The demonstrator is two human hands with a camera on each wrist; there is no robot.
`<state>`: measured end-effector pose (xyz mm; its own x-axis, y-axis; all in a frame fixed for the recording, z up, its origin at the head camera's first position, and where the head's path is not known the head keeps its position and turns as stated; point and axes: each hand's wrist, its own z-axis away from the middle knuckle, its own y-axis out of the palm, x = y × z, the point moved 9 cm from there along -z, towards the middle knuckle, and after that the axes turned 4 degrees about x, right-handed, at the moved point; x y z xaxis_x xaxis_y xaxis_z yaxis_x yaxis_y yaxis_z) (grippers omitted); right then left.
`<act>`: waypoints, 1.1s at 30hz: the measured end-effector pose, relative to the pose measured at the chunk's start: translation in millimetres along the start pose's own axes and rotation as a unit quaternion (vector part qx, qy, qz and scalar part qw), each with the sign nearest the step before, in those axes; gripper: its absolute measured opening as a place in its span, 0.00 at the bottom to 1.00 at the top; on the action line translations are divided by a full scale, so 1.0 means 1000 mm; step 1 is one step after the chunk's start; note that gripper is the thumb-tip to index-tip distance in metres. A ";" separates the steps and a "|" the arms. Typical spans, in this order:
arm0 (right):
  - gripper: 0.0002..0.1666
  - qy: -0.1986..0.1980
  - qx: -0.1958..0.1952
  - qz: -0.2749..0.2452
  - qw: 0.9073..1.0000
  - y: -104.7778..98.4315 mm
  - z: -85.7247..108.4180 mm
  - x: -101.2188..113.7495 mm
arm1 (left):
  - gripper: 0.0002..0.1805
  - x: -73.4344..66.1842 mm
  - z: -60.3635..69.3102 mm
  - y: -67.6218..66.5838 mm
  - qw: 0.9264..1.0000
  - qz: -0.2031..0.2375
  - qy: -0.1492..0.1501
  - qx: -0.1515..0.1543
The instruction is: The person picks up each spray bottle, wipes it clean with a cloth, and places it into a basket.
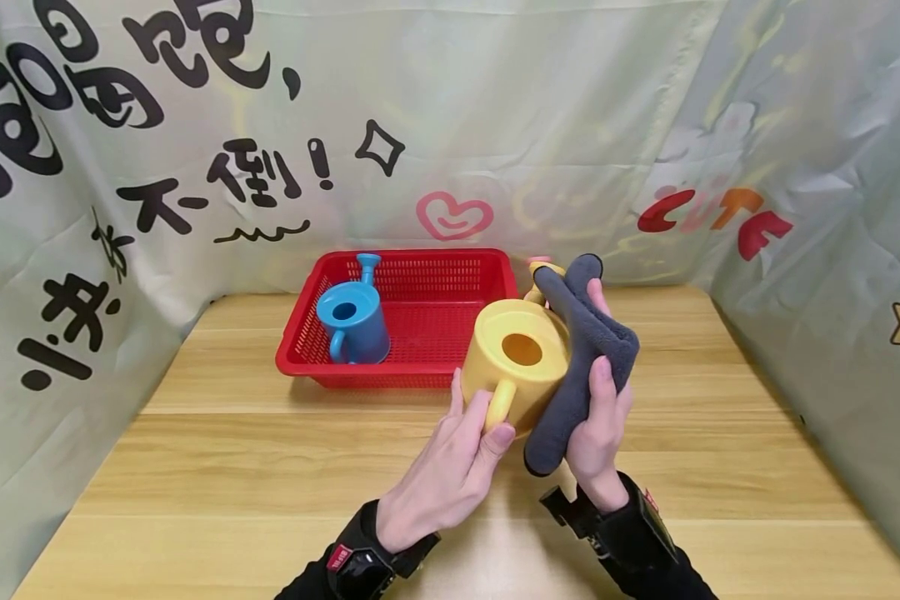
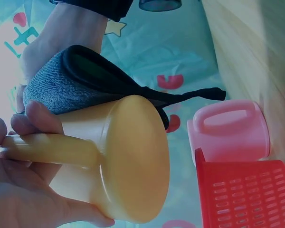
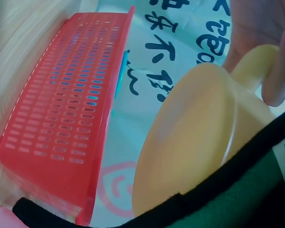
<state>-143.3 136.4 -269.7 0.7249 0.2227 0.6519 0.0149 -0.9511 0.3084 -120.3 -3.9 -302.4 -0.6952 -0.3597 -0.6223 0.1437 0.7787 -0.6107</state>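
A yellow watering can (image 1: pixel 540 383) is held up over the table, tilted, with the round hole in its top facing me. My left hand (image 1: pixel 450 462) grips it by the handle, fingers and thumb about it. On the can's right side my right hand (image 1: pixel 600 429) holds a folded dark grey cloth (image 1: pixel 581 350) against the wall. The left wrist view shows the can's smooth base (image 2: pixel 137 156) beside the cloth (image 2: pixel 61 88). In the right wrist view the cloth's black edging (image 3: pixel 228 164) covers part of the can.
Behind the hands, a red plastic basket (image 1: pixel 450 375) stands on the wooden table (image 1: pixel 285 467). A blue watering can (image 1: pixel 363 325) sits in its left part. Right of the basket is a pink watering can (image 2: pixel 232 137), mostly hidden in the head view. Printed cloth walls (image 1: pixel 570 100) enclose the table.
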 end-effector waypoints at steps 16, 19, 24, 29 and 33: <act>0.31 -0.104 0.025 0.074 0.991 0.014 0.012 0.014 | 0.11 -0.002 0.001 -0.008 0.999 0.016 0.027 -0.033; 0.31 -0.133 0.030 0.096 0.986 0.017 0.014 0.016 | 0.11 -0.002 0.001 -0.009 0.999 0.027 0.024 -0.033; 0.32 -0.157 0.033 0.118 0.980 0.021 0.017 0.019 | 0.08 0.000 0.001 -0.010 0.998 0.051 0.016 -0.028; 0.32 -0.168 0.044 0.129 0.976 0.026 0.019 0.021 | 0.06 0.001 0.001 -0.010 0.997 0.066 0.010 -0.027; 0.32 -0.172 0.047 0.128 0.976 0.027 0.018 0.021 | 0.06 0.002 0.001 -0.010 0.997 0.076 0.010 -0.027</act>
<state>-114.8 111.9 -260.4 0.9011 -0.0936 0.4235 -0.1453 -0.9851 0.0915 -122.8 -12.9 -298.0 -0.6821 -0.2253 -0.6956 0.2108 0.8503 -0.4822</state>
